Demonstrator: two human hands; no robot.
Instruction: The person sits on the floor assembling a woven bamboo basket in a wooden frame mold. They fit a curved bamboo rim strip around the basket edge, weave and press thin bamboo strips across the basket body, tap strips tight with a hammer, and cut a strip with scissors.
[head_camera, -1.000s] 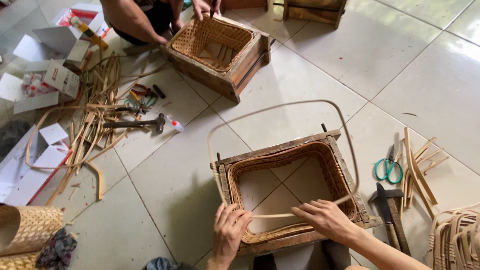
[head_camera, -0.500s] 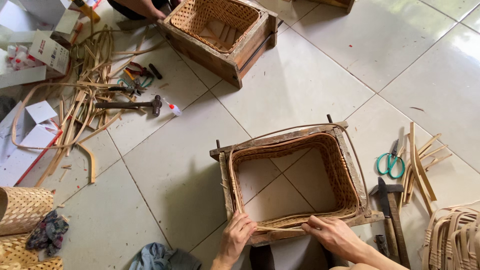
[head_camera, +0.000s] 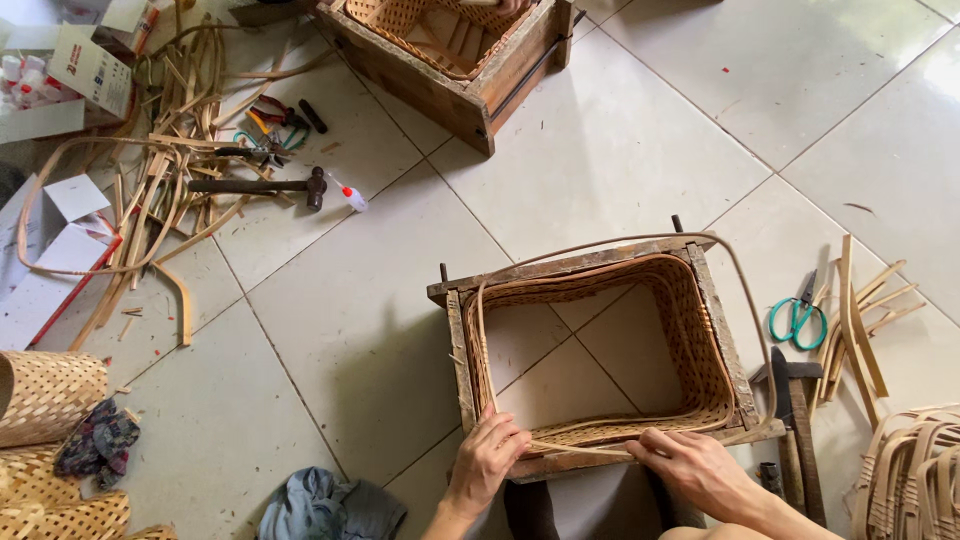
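A wooden frame mould stands on the tiled floor with a woven rattan basket wall lining its inside. A long pale rattan strip loops around the frame's top edge. My left hand pinches the strip at the near left corner of the frame. My right hand presses the same strip flat along the near rim. Both hands rest on the frame's near edge, close together.
A second wooden frame with a basket sits at the top. Rattan strips, a hammer and pliers litter the left. Green scissors, another hammer and cut strips lie right. Woven rolls and cloth lie bottom left.
The view has dropped lower and closer to the frame. The high arching loop of strip has been pulled down around the rim, and both hands have moved onto the near edge.
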